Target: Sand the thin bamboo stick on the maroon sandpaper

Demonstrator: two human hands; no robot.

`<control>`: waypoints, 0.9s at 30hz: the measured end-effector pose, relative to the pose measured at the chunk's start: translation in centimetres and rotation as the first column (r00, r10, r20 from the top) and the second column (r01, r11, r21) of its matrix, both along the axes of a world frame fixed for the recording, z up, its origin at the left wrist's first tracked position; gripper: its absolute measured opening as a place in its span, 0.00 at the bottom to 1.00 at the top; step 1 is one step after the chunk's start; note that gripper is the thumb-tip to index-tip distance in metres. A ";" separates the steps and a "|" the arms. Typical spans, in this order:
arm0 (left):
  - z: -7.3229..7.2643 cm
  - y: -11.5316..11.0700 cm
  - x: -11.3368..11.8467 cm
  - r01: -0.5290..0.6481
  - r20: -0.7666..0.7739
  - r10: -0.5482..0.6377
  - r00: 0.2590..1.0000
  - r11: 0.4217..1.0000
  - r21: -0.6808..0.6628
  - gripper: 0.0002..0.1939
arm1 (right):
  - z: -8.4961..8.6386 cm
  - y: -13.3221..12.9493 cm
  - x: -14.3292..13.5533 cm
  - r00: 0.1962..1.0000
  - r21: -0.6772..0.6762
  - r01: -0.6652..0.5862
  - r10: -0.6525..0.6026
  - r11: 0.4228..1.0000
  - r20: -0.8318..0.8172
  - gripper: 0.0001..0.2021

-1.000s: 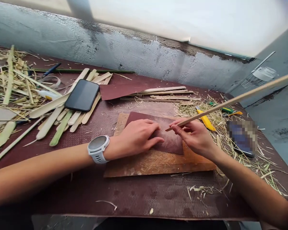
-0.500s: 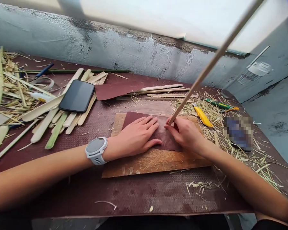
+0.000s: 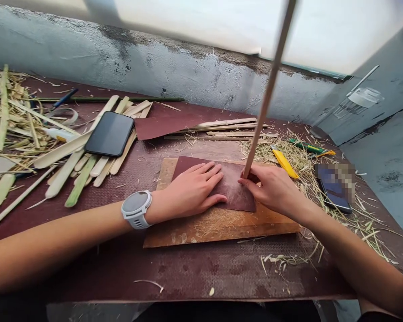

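My left hand (image 3: 196, 188), with a pale watch on the wrist, lies flat with its fingers spread on a dark red sheet (image 3: 233, 183). Under the sheet is a brown wooden board (image 3: 201, 226) sprinkled with fine shavings. In a pinch near its lower end, my right hand (image 3: 272, 185) holds a long thin wooden stick (image 3: 268, 94). The stick stands almost upright, leaning a little to the right, its lower end at the right part of the sheet.
A black phone (image 3: 109, 133) rests on wooden strips at the left. Behind the board lies another red sheet (image 3: 164, 125) beside thin strips. Shavings, a yellow cutter (image 3: 285, 163), a green tool (image 3: 307, 146) and a second phone (image 3: 334, 190) are at the right.
My right hand has moved slightly to the right along the sheet, and the stick has swung more upright, its top shifting left. My left hand stays in place.
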State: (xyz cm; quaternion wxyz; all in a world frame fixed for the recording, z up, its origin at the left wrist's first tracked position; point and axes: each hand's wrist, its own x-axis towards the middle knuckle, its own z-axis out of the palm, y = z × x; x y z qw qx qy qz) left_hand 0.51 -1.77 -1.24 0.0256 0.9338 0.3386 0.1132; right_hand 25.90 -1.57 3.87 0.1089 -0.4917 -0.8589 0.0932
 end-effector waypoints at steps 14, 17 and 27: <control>0.1 -0.1 0.1 0.006 -0.030 -0.006 1.000 1.000 0.001 0.38 | -2.6 1.6 -0.4 0.849 -0.231 0.012 -0.132 0.973 -0.511 0.16; 0.1 -0.1 0.0 0.009 -0.032 -0.008 0.999 1.000 0.008 0.38 | -2.9 1.6 -0.8 0.834 -0.256 0.015 -0.153 0.966 -0.530 0.17; -0.1 0.0 0.1 0.011 -0.005 -0.011 1.000 1.000 0.017 0.38 | 1.2 1.2 1.3 0.981 -0.298 -0.054 -0.005 0.953 -0.194 0.12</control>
